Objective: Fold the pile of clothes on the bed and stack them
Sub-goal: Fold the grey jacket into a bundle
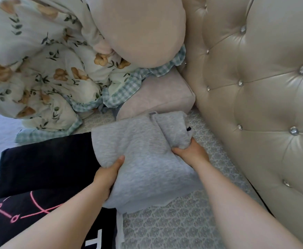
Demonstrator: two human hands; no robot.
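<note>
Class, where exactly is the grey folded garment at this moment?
In the head view the grey garment sits centre frame on the patterned sheet, gripped by the left hand and right hand, between the black clothes and the tufted headboard.

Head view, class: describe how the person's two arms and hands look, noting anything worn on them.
Both forearms are bare with no sleeve in view. The left hand and the right hand show no glove, ring, watch or bracelet. The fingers are mostly hidden in cloth, so the nails cannot be judged.
</note>
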